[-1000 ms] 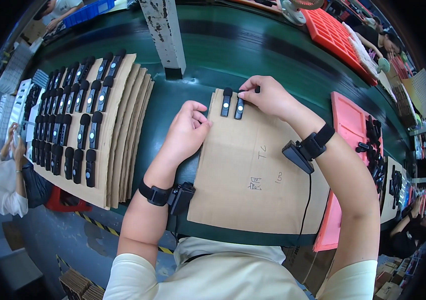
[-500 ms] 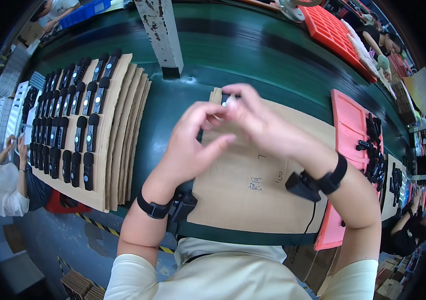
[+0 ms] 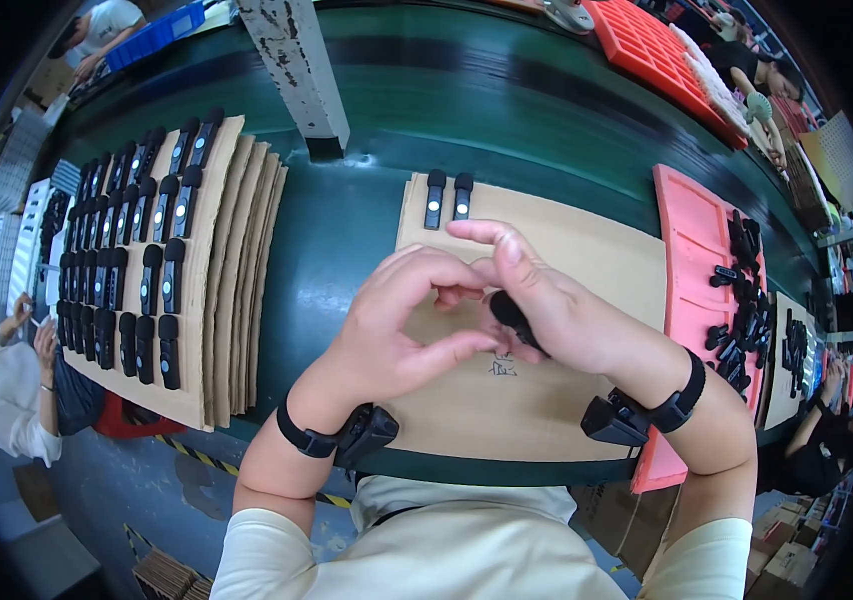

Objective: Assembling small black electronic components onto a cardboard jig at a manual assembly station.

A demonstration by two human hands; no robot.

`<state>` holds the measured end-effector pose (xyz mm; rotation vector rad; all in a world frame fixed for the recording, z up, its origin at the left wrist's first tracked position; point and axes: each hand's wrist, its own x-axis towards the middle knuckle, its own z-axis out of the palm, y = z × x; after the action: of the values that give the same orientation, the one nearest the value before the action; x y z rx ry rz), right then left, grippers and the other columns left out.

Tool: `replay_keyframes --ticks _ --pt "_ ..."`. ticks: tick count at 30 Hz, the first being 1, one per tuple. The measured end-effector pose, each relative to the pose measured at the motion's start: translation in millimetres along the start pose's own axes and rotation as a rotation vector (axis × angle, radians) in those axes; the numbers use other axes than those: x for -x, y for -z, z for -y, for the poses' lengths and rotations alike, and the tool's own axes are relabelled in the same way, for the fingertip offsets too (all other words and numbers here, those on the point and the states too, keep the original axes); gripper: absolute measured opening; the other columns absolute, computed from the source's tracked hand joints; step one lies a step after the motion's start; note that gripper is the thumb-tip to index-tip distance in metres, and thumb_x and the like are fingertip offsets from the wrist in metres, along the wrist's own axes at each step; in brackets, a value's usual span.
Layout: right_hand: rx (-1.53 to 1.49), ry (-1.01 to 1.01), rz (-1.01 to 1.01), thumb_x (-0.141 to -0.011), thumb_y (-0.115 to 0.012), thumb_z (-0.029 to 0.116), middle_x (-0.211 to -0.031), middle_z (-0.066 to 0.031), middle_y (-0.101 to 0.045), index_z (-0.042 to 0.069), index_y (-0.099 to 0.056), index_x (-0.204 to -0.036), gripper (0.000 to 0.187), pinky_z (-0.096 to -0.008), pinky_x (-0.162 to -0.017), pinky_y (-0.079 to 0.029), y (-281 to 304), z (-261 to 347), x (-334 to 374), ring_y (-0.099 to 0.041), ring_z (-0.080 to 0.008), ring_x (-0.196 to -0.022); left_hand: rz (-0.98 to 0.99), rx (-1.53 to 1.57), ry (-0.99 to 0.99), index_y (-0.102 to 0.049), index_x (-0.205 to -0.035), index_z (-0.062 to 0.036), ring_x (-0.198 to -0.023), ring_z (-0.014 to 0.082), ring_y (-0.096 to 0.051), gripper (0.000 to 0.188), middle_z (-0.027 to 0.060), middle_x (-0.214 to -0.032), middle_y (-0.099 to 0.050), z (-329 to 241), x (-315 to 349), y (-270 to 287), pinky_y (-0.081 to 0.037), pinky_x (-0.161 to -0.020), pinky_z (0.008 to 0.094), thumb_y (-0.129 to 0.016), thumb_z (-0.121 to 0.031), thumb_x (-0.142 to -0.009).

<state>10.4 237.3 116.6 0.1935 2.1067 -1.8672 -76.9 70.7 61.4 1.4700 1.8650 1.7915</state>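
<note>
Above the cardboard sheet [image 3: 507, 430], a black microphone [image 3: 513, 315] is grasped by the right hand [image 3: 569, 312]; the left hand [image 3: 387, 325] is curved, fingers parted.

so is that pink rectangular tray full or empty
Partly full: small black devices lie along the right of the pink rectangular tray, bare pink showing left.

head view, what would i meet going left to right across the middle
A co-worker's white shirt → a stack of cardboard sheets bearing rows of black devices → the left hand → the right hand, with a black device in its grasp → a pink tray → loose black devices heaped in the tray's right part
</note>
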Motion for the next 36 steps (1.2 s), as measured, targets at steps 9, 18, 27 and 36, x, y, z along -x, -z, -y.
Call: replay_keyframes --ticks 9,18,27,36 --pt "-0.209 0.166 0.038 -0.103 -0.046 0.038 -0.097 -0.0031 -0.059 0.004 -0.031 -0.144 0.056 -0.0193 -0.064 -0.041 -1 -10 8 -0.05 -0.0081 -0.069 -0.163 0.213 0.005 -0.061 -0.098 -0.0031 -0.082 0.0201 -0.06 0.037 0.0081 -0.088 -0.063 10 9 -6 -0.047 -0.079 0.0319 -0.083 -0.008 -0.07" --pt "0.375 0.419 -0.284 -0.081 -0.074 -0.002 -0.089 -0.0037 -0.061 0.001 -0.063 -0.109 0.03 -0.0235 -0.066 -0.044 3 -17 37 -0.054 -0.0107 -0.075 -0.114 0.056 -0.178 -0.064 -0.104 -0.0009 -0.081 0.0231 -0.062 0.04 0.0096 -0.09 -0.065 1 0 5 -0.047 -0.079 0.0339 -0.082 -0.007 -0.069" --pt "0.494 0.676 -0.349 -0.08 -0.074 0.0 -0.09 -0.0105 -0.065 0.0 -0.064 -0.106 0.029 -0.0273 -0.064 -0.047 1 -28 34 -0.06 -0.0174 -0.074 -0.008 0.107 -0.113 -0.067 -0.096 0.003 -0.082 0.0245 -0.06 0.03 0.0116 -0.09 -0.066 1 5 2 -0.047 -0.081 0.037 -0.081 -0.013 -0.076" --pt "0.603 0.77 -0.426 -0.074 -0.076 0.0 -0.088 -0.013 -0.065 -0.001 -0.062 -0.104 0.034 -0.0315 -0.061 -0.05 -1 -27 29 -0.062 -0.0244 -0.073 -0.038 0.06 -0.134 -0.065 -0.099 0.0017 -0.082 0.024 -0.061 0.028 0.0111 -0.089 -0.066 4 4 -3 -0.046 -0.09 0.0422 -0.077 -0.006 -0.074"
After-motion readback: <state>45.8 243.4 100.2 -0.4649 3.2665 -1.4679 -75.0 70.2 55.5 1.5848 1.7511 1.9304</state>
